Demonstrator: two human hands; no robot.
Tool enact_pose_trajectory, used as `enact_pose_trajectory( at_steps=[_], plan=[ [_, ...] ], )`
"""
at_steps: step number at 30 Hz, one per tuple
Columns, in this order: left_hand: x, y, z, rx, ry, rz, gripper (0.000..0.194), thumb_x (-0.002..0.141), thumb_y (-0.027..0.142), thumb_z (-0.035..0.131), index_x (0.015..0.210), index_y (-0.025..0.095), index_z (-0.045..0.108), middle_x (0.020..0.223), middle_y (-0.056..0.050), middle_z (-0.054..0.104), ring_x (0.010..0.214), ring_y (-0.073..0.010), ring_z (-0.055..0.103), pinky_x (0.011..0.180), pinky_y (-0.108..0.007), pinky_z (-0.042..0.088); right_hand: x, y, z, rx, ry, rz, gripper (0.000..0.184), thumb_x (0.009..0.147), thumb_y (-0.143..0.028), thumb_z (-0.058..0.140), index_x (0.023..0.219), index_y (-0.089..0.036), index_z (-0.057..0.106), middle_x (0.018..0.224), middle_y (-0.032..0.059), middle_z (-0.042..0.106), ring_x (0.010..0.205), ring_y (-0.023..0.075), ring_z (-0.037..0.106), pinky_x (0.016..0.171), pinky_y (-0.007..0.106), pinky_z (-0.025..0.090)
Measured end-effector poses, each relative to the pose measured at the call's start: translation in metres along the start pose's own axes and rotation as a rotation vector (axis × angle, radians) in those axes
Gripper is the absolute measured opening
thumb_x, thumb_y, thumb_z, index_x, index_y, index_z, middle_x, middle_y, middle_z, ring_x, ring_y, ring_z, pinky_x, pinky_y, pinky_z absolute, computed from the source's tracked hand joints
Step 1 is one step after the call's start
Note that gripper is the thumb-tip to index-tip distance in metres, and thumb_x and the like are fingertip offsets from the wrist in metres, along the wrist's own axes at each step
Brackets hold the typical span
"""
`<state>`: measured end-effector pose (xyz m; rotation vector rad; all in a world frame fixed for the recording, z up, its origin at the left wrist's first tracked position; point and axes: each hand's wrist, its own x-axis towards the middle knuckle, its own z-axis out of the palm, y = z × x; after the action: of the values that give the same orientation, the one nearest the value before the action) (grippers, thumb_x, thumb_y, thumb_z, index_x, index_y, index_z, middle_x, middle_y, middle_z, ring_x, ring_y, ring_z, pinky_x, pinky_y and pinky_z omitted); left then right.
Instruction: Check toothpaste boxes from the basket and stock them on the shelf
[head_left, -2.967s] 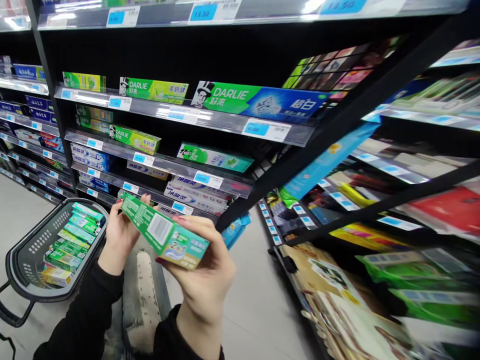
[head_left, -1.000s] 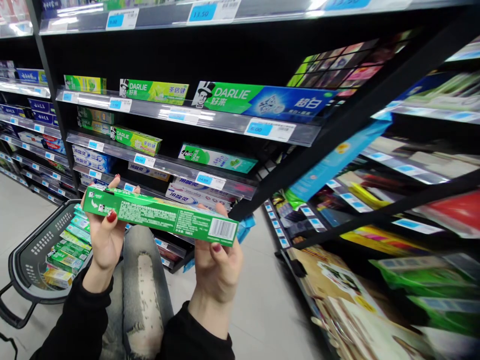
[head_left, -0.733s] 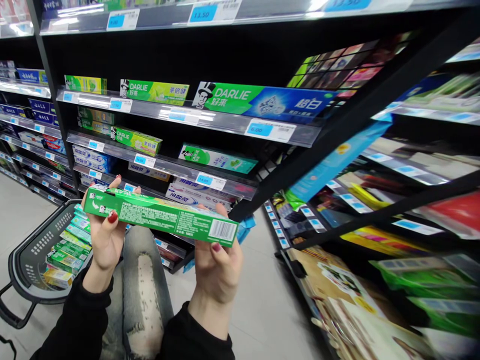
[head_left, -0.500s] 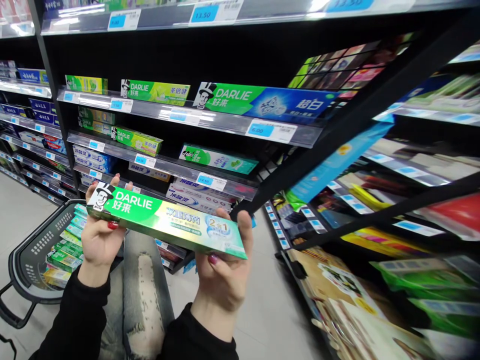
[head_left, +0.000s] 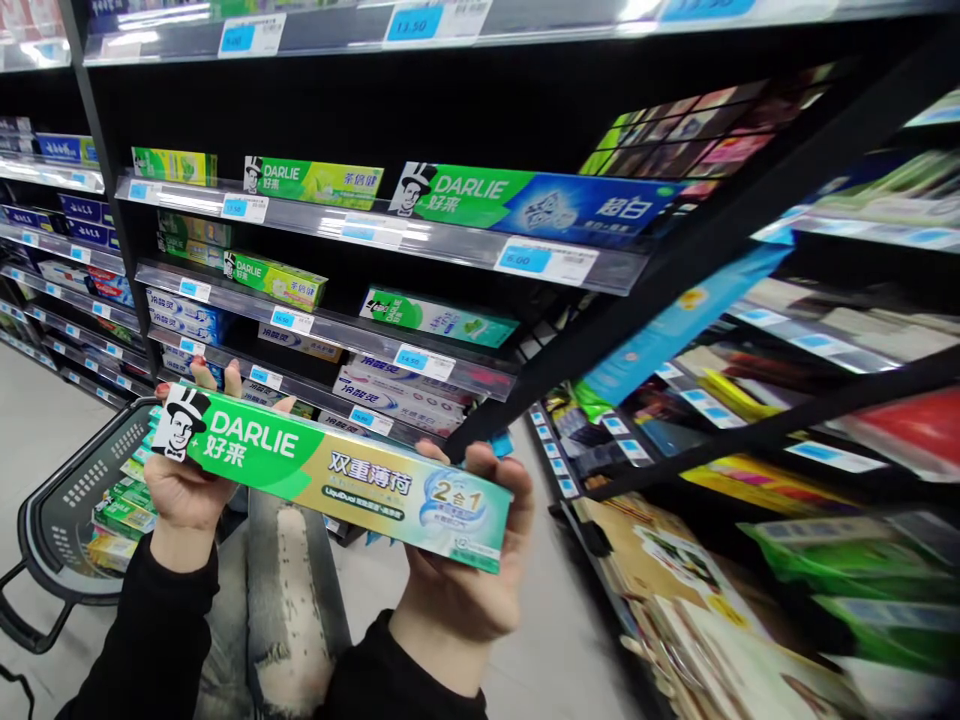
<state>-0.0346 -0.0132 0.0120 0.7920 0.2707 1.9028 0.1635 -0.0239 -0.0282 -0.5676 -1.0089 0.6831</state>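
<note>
A long green-and-gold DARLIE toothpaste box (head_left: 322, 475) spans both my hands, its printed front turned up towards me. My left hand (head_left: 187, 492) holds the end with the top-hat figure, some fingers showing above the far edge. At the pale green end, my right hand (head_left: 480, 560) supports the box from below, with fingertips curling over its far edge. The box hides parts of both hands, including the thumbs. Beyond it, a shelf (head_left: 420, 250) carries more DARLIE boxes, among them a green-and-blue toothpaste box (head_left: 525, 205).
A dark shopping basket (head_left: 56, 500) with several toothpaste boxes stands on the floor at the left. My knees in ripped jeans (head_left: 296, 600) are below the box. Another rack (head_left: 817, 340) with green packs and flat card packages runs along the right.
The toothpaste box has tipped so that its front faces me more fully, and it sits a little lower and nearer. Both hands have turned with it, and the thumbs are no longer visible.
</note>
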Motion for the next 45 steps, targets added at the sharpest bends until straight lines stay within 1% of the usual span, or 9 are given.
enact_pose_trajectory(
  at_steps=[6, 10, 15, 20, 26, 29, 35, 40, 45],
  plan=[
    [0.001, 0.002, -0.001, 0.015, -0.009, 0.007, 0.046, 0.063, 0.015, 0.069, 0.094, 0.049, 0.066, 0.133, 0.021, 0.056, 0.150, -0.0263, 0.014, 0.119, -0.064, 0.017, -0.001, 0.003, 0.000, 0.011, -0.022, 0.026, 0.061, 0.060, -0.044, 0.084, 0.117, -0.039, 0.062, 0.125, 0.0043, 0.065, 0.112, 0.0373, 0.062, 0.095, 0.060, 0.045],
    [0.002, 0.003, -0.002, -0.022, -0.001, -0.004, 0.046, 0.061, 0.013, 0.069, 0.090, 0.049, 0.067, 0.127, 0.021, 0.060, 0.149, -0.0252, 0.019, 0.120, -0.064, 0.015, 0.000, 0.004, 0.003, 0.092, -0.023, 0.023, 0.061, 0.059, -0.038, 0.085, 0.116, -0.040, 0.064, 0.120, 0.0016, 0.068, 0.107, 0.0340, 0.065, 0.094, 0.055, 0.047],
    [0.003, 0.002, -0.005, -0.037, 0.002, 0.000, 0.049, 0.061, 0.011, 0.066, 0.092, 0.048, 0.067, 0.127, 0.020, 0.060, 0.150, -0.0230, 0.013, 0.121, -0.063, 0.012, 0.001, 0.003, 0.005, 0.156, -0.031, 0.048, 0.061, 0.058, -0.030, 0.086, 0.115, -0.041, 0.065, 0.119, -0.0005, 0.069, 0.109, 0.0330, 0.065, 0.093, 0.053, 0.050],
    [0.004, 0.000, -0.007, -0.030, 0.019, -0.008, 0.053, 0.056, 0.008, 0.059, 0.093, 0.044, 0.067, 0.126, 0.016, 0.062, 0.147, -0.0278, 0.024, 0.119, -0.066, 0.011, 0.003, 0.003, 0.006, 0.172, -0.028, 0.077, 0.062, 0.057, -0.025, 0.085, 0.114, -0.039, 0.067, 0.118, 0.0005, 0.070, 0.109, 0.0324, 0.065, 0.093, 0.051, 0.050],
    [0.005, 0.002, -0.007, -0.071, 0.112, -0.094, 0.075, 0.039, 0.004, 0.045, 0.104, 0.037, 0.068, 0.128, 0.009, 0.063, 0.143, -0.0285, 0.035, 0.119, -0.063, 0.018, 0.004, -0.002, 0.010, 0.137, -0.008, 0.140, 0.066, 0.058, -0.021, 0.081, 0.120, -0.036, 0.065, 0.119, 0.0033, 0.069, 0.110, 0.0317, 0.064, 0.091, 0.047, 0.052],
    [0.007, 0.004, -0.005, -0.038, 0.183, -0.153, 0.077, 0.045, 0.001, 0.045, 0.113, 0.031, 0.065, 0.129, 0.003, 0.064, 0.140, -0.0288, 0.039, 0.119, -0.058, 0.023, 0.006, -0.004, 0.013, 0.062, 0.023, 0.196, 0.068, 0.060, -0.022, 0.079, 0.125, -0.033, 0.062, 0.124, 0.0052, 0.066, 0.111, 0.0293, 0.062, 0.090, 0.044, 0.052],
    [0.011, 0.000, 0.001, -0.036, 0.301, -0.197, 0.066, 0.059, -0.003, 0.049, 0.115, 0.028, 0.064, 0.121, -0.002, 0.068, 0.128, -0.0267, 0.053, 0.114, -0.055, 0.033, 0.012, -0.002, 0.023, -0.029, 0.154, 0.307, 0.063, 0.065, -0.029, 0.078, 0.126, -0.030, 0.060, 0.132, 0.0058, 0.061, 0.120, 0.0279, 0.057, 0.105, 0.051, 0.042],
    [0.013, -0.006, 0.000, -0.053, 0.327, -0.287, 0.057, 0.066, -0.002, 0.051, 0.115, 0.023, 0.061, 0.115, -0.005, 0.069, 0.112, -0.0249, 0.063, 0.107, -0.055, 0.040, 0.016, 0.003, 0.029, -0.059, 0.283, 0.387, 0.069, 0.060, -0.036, 0.082, 0.124, -0.021, 0.061, 0.132, 0.0107, 0.060, 0.109, 0.0260, 0.061, 0.098, 0.046, 0.047],
    [0.016, -0.008, -0.002, -0.083, 0.321, -0.319, 0.052, 0.070, 0.000, 0.050, 0.116, 0.023, 0.058, 0.111, -0.005, 0.068, 0.096, -0.0211, 0.067, 0.100, -0.051, 0.046, 0.017, 0.009, 0.029, -0.069, 0.322, 0.424, 0.064, 0.058, -0.037, 0.083, 0.116, -0.020, 0.065, 0.133, 0.0100, 0.059, 0.092, 0.0188, 0.063, 0.084, 0.036, 0.051]
  ],
)
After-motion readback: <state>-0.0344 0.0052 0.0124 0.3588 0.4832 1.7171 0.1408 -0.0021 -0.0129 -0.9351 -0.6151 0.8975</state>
